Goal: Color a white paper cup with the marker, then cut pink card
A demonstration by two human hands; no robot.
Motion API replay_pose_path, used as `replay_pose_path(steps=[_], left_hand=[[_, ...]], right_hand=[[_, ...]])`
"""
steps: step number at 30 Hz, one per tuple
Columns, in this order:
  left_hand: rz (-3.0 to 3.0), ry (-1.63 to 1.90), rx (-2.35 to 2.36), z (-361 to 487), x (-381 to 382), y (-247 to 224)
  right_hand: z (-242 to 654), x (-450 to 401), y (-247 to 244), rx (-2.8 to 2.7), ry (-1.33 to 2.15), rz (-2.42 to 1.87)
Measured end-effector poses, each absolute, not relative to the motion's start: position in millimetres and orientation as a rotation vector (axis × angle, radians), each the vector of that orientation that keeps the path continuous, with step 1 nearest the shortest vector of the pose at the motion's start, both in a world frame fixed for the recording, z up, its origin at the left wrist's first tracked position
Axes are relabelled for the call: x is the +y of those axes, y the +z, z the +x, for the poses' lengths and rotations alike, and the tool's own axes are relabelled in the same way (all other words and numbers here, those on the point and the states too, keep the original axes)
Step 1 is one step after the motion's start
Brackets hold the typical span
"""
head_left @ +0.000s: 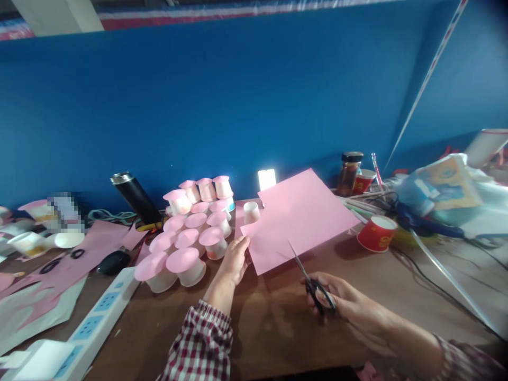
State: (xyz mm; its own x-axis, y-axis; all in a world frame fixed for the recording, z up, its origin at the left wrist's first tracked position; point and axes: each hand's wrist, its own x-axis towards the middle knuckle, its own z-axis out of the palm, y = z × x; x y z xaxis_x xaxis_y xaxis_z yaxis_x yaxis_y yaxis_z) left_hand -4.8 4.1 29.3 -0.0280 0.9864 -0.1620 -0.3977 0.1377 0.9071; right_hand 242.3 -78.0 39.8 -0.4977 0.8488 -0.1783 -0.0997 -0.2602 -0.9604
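Observation:
A large sheet of pink paper [305, 219] is held by its left edge in my left hand [236, 262], thumb on top. Along its upper left side the sheet has a notch cut out. My right hand [331, 296] grips black-handled scissors [313, 293]. Their blades look closed and point up and left, with the tips at the sheet's lower part; whether they touch it I cannot tell. Behind the paper's left corner stands a small white cup [251, 212]. Left of my left hand are several paper cups [190, 272] topped with pink paper discs.
A white power strip [95, 323] lies at left, near a black mouse [113, 262] and pink paper scraps [97, 243]. A black flask [137, 198] leans at the back. To the right are a red paper cup [377, 234], a brown jar [350, 173], cables and plastic bags [440, 190].

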Motion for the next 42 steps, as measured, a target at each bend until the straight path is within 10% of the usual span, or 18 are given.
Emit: replay_pose_path(steps=[42], left_hand=[[0.752, 1.262, 1.005, 1, 2, 31]], right_hand=[[245, -63, 28, -1.394, 1.651, -1.205]])
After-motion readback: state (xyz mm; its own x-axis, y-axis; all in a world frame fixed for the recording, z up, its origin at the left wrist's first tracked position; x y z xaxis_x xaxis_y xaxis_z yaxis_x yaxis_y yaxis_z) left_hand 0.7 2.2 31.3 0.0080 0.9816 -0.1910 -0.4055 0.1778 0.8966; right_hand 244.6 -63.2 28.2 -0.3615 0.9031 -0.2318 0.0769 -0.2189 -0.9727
